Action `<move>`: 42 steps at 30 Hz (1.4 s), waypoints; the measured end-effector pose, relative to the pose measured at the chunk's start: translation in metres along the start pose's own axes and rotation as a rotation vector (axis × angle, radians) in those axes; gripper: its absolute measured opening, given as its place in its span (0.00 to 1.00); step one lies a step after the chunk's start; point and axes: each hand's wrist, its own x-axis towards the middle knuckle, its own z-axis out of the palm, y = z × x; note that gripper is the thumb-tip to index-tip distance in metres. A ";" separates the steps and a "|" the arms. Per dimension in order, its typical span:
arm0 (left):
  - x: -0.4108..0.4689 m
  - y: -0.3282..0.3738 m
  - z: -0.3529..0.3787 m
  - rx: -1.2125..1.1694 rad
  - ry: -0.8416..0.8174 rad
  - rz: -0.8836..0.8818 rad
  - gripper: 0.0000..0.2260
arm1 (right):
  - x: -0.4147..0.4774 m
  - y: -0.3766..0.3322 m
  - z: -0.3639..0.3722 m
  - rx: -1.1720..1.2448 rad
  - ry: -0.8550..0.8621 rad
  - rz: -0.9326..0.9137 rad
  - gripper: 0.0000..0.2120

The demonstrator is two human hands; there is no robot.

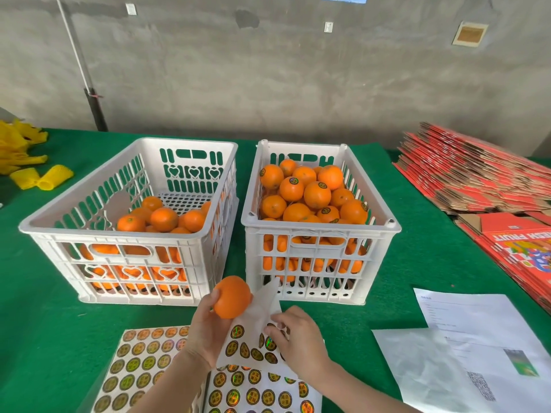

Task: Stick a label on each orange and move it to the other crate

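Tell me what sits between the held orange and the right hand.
In the head view, the curled-up white corner of the sticker sheet rises between the orange, gripped by the left hand, and the right hand, which pinches that sheet.

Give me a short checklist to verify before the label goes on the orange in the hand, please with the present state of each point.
1. Grip: the left hand holds the orange in the air. Ok.
2. The visible skin of the orange bears no label. Ok.
3. Label peeled free: the right hand pinches the lifted label sheet; whether a loose label is on the fingers, cannot tell.
4. Room in the right crate: labelled oranges are heaped about to its rim. Cannot tell.
5. Spare labels: many remain on the sheet. Ok.
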 end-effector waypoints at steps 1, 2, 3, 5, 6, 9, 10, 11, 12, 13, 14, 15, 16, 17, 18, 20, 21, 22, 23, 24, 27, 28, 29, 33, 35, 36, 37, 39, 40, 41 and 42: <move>0.000 0.000 0.000 0.008 -0.005 0.004 0.52 | 0.001 -0.002 -0.001 0.017 -0.012 -0.004 0.14; -0.001 0.000 0.000 0.011 -0.021 0.010 0.51 | 0.002 -0.003 -0.001 0.029 -0.020 -0.006 0.13; -0.002 0.000 0.002 0.006 -0.041 0.021 0.48 | 0.002 -0.005 -0.001 0.034 -0.026 -0.007 0.12; -0.001 0.001 0.008 -0.012 -0.058 0.066 0.43 | 0.004 -0.007 0.000 0.035 -0.014 -0.021 0.11; 0.000 0.003 0.010 -0.011 -0.042 0.102 0.45 | 0.004 -0.008 0.001 0.031 0.005 -0.032 0.11; 0.004 0.010 0.013 0.019 0.046 0.205 0.53 | 0.004 -0.011 0.000 0.020 0.069 -0.063 0.10; 0.005 0.012 0.012 0.035 0.065 0.215 0.57 | 0.003 -0.012 0.000 0.038 0.072 -0.073 0.09; 0.005 0.013 0.011 0.055 0.075 0.208 0.61 | 0.002 -0.013 -0.001 0.065 0.062 -0.082 0.08; 0.004 0.014 0.009 0.075 0.081 0.195 0.65 | 0.002 -0.013 -0.002 0.089 0.047 -0.090 0.06; 0.004 0.015 0.009 0.088 0.084 0.189 0.67 | 0.002 -0.013 -0.003 0.103 0.032 -0.095 0.05; 0.004 0.016 0.009 0.099 0.088 0.198 0.69 | 0.003 -0.012 -0.004 0.107 0.019 -0.095 0.05; 0.005 0.017 0.010 0.113 0.093 0.215 0.69 | 0.003 -0.012 -0.005 0.099 0.008 -0.089 0.04; 0.005 0.018 0.011 0.128 0.101 0.234 0.69 | 0.005 -0.011 -0.006 0.084 -0.003 -0.080 0.04; 0.006 0.019 0.012 0.137 0.108 0.249 0.68 | 0.006 -0.011 -0.007 0.066 -0.014 -0.071 0.04; 0.007 0.019 0.013 0.137 0.115 0.256 0.68 | 0.008 -0.012 -0.008 0.054 -0.022 -0.062 0.04; 0.007 0.019 0.014 0.136 0.116 0.252 0.66 | 0.009 -0.011 -0.008 0.037 -0.029 -0.049 0.05; 0.006 0.018 0.013 0.133 0.113 0.241 0.66 | 0.009 -0.011 -0.008 0.021 -0.034 -0.042 0.07; 0.006 0.017 0.012 0.129 0.110 0.225 0.66 | 0.010 -0.010 -0.007 0.005 -0.044 -0.031 0.09; 0.006 0.017 0.012 0.127 0.111 0.206 0.67 | 0.010 -0.009 -0.007 -0.003 -0.060 -0.018 0.09; 0.005 0.017 0.011 0.131 0.115 0.188 0.68 | 0.011 -0.009 -0.008 -0.005 -0.083 -0.005 0.09; 0.005 0.016 0.011 0.167 0.123 0.162 0.70 | 0.013 -0.009 -0.010 0.002 -0.149 0.044 0.08; 0.004 0.015 0.011 0.174 0.120 0.162 0.70 | 0.013 -0.009 -0.011 0.010 -0.167 0.058 0.07; 0.005 0.014 0.011 0.180 0.117 0.160 0.71 | 0.013 -0.008 -0.012 0.019 -0.182 0.073 0.07; 0.009 0.014 0.011 0.211 0.106 0.159 0.67 | 0.010 -0.007 -0.014 0.109 -0.186 0.144 0.07; 0.011 0.016 0.010 0.226 0.101 0.152 0.63 | 0.008 -0.004 -0.015 0.181 -0.152 0.177 0.10; 0.012 0.016 0.007 0.260 0.105 0.153 0.60 | 0.007 -0.003 -0.016 0.210 -0.135 0.189 0.12; 0.012 0.017 0.005 0.311 0.116 0.145 0.57 | 0.005 -0.001 -0.017 0.236 -0.118 0.200 0.13; 0.009 0.017 0.000 0.460 0.143 0.085 0.57 | 0.003 0.003 -0.019 0.281 -0.097 0.218 0.14; 0.008 0.018 -0.003 0.514 0.128 0.017 0.56 | 0.002 0.004 -0.019 0.293 -0.099 0.225 0.15; 0.005 0.020 -0.003 0.541 0.093 -0.075 0.53 | 0.002 0.004 -0.019 0.296 -0.107 0.233 0.15; 0.001 0.023 -0.001 0.573 0.053 -0.162 0.50 | 0.002 0.005 -0.018 0.292 -0.115 0.244 0.14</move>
